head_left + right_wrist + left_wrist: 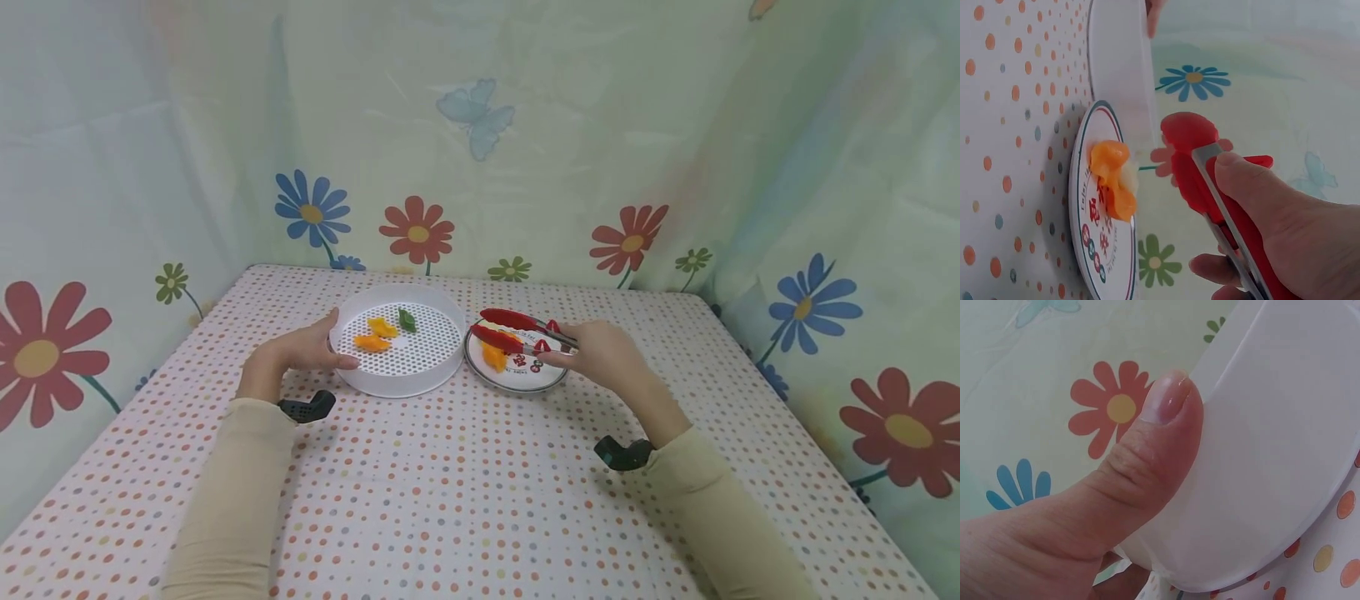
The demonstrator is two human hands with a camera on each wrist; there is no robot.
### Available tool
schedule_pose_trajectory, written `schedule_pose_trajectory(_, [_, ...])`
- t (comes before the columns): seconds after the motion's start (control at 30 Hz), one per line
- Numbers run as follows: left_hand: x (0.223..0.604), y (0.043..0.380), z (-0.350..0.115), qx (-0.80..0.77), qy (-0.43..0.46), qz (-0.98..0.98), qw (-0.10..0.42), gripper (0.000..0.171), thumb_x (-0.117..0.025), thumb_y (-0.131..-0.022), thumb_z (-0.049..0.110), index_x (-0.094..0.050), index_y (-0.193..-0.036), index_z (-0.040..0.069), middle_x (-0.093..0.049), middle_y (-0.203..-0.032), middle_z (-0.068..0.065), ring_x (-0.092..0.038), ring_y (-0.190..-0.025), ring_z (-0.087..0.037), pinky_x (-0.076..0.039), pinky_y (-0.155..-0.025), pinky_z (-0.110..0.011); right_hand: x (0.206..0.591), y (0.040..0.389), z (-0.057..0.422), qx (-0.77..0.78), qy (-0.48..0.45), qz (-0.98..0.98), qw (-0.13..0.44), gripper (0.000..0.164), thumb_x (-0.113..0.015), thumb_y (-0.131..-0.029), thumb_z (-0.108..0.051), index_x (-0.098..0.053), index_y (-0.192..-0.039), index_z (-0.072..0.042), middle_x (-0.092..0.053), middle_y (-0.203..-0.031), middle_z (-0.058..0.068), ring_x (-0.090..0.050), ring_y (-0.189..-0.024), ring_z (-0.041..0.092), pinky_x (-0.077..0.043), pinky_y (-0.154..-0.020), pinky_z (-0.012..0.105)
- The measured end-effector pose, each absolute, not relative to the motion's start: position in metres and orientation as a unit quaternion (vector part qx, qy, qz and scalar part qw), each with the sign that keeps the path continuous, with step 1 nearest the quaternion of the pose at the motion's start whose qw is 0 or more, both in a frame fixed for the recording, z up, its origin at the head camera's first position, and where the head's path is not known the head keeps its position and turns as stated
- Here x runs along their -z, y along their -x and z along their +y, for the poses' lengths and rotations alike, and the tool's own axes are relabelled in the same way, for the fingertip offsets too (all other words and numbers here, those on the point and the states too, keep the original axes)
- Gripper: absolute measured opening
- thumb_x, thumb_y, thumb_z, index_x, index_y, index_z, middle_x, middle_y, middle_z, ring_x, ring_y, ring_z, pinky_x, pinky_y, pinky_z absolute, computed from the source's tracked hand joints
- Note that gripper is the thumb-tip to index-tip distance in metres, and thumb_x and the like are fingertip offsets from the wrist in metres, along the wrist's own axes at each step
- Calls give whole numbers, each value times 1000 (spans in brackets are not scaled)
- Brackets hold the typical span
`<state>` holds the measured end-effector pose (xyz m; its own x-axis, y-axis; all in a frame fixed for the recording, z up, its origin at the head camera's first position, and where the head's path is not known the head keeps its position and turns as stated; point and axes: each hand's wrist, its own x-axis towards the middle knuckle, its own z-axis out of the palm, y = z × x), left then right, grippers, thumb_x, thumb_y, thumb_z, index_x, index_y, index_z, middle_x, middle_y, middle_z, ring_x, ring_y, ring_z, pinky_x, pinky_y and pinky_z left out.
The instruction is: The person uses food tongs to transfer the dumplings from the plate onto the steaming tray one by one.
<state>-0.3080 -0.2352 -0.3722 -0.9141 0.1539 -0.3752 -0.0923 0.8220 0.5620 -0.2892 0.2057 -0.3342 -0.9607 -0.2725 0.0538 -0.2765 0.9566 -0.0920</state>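
My left hand (313, 346) holds the left side of a round white steamer basket (405, 385) with a perforated bottom. In the left wrist view, the thumb (1163, 431) lies against its outer wall. Inside sit a yellow piece (382, 327), an orange piece (372, 343) and a green piece (407, 321), shaped like small dumplings. My right hand (600, 354) grips red-headed metal tongs (510, 318) over a white plate (525, 382). The tong heads stand apart with nothing between them. An orange dumpling-like piece (1110, 178) rests on the plate beside a pale piece (1129, 177).
A tablecloth with coloured dots (427, 500) covers the table. Behind it and along both sides hangs a flower-printed curtain (555, 167). The plate stands right beside the basket's right side. Black wrist cameras sit on both forearms.
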Motion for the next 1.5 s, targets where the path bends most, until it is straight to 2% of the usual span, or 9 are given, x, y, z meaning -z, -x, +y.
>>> schedule_pose_trajectory(0.13, [375, 309, -236, -302, -19, 930, 208, 125, -72, -75, 57, 18, -150, 12, 10, -159, -21, 3, -145, -45, -8, -112, -67, 330, 287, 218, -36, -138, -990, 3, 85, -62, -75, -69, -54, -135, -9, -67, -116, 17, -61, -95, 29, -53, -66, 34])
schedule_pose_trajectory(0.27, [378, 310, -237, -299, -18, 931, 207, 125, -72, -75, 56, 19, -150, 12, 11, -158, -21, 3, -145, -46, -8, -112, -67, 323, 284, 224, -33, -135, -990, -22, 82, -67, -75, -64, -57, -131, -6, -71, -97, 11, -58, -82, 23, -47, -60, 28])
schedule_pose_trajectory(0.37, [377, 310, -239, -295, -18, 933, 204, 125, -72, -76, 56, 18, -150, 12, 10, -158, -20, 2, -144, -46, -9, -112, -67, 320, 282, 224, -33, -143, -988, -42, 76, -69, -75, -61, -63, -125, -5, -68, -75, 3, -55, -71, 19, -43, -55, 26])
schedule_pose_trajectory(0.47, [376, 309, -238, -295, -19, 933, 204, 125, -72, -75, 56, 18, -150, 12, 11, -159, -20, 2, -145, -46, -8, -111, -67, 319, 280, 224, -26, -148, -987, -55, 70, -69, -75, -61, -67, -119, -6, -62, -66, -2, -54, -67, 17, -41, -54, 25])
schedule_pose_trajectory(0.63, [375, 309, -238, -299, -20, 932, 202, 126, -72, -74, 57, 18, -150, 12, 11, -158, -20, 3, -144, -46, -8, -111, -67, 319, 279, 223, -17, -142, -988, -63, 64, -70, -75, -60, -70, -112, -8, -64, -69, -2, -54, -69, 18, -42, -54, 26])
schedule_pose_trajectory(0.83, [375, 310, -238, -297, -20, 933, 200, 125, -72, -75, 57, 19, -150, 12, 10, -158, -21, 3, -144, -46, -8, -111, -67, 321, 280, 218, -5, -142, -987, -69, 72, -70, -74, -60, -66, -120, -4, -68, -76, 2, -54, -70, 18, -43, -53, 25])
schedule_pose_trajectory(1.07, [377, 310, -238, -301, -24, 931, 202, 126, -72, -75, 57, 19, -150, 11, 11, -158, -21, 3, -144, -46, -8, -112, -67, 324, 280, 219, -3, -147, -987, -68, 72, -71, -74, -59, -66, -119, -4, -71, -82, 4, -56, -72, 18, -46, -55, 25])
schedule_pose_trajectory(1.3, [377, 309, -238, -306, -23, 930, 201, 127, -73, -74, 57, 19, -150, 12, 9, -158, -23, 2, -144, -47, -8, -111, -67, 323, 280, 222, -8, -142, -987, -79, 73, -72, -72, -61, -67, -118, -5, -69, -76, 1, -55, -71, 18, -44, -56, 27])
schedule_pose_trajectory(1.5, [375, 309, -237, -304, -23, 931, 201, 127, -73, -74, 56, 19, -150, 12, 8, -158, -24, 0, -144, -47, -9, -111, -67, 322, 280, 225, 2, -131, -988, -76, 74, -73, -71, -61, -66, -121, -7, -70, -86, 3, -57, -77, 19, -46, -58, 27])
